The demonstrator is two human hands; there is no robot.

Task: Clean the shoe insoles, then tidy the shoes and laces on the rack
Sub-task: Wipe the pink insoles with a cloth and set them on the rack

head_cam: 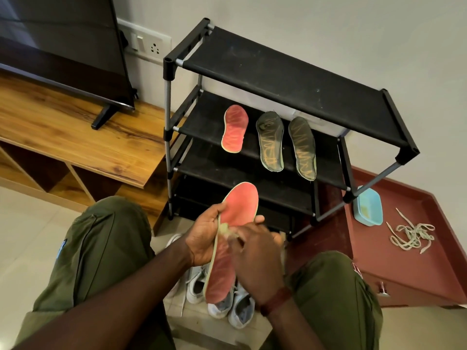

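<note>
My left hand [202,238] grips a red insole [240,208] by its left edge, holding it lengthwise over my lap. My right hand [255,256] lies across the insole's middle with its fingers curled on a small pale cloth or brush [227,229], blurred and partly hidden. On the second shelf of the black shoe rack [290,72] lie another red insole [235,128] and two dark insoles [270,141] [302,147]. Several white shoes [227,299] sit on the floor between my knees. A tangle of pale laces [410,234] lies on the red surface at right.
A blue tub [367,207] stands by the rack's right leg on the red low cabinet [404,274]. At left a wooden TV unit [75,132] carries a television [63,46]. A wall socket [149,45] sits behind the rack.
</note>
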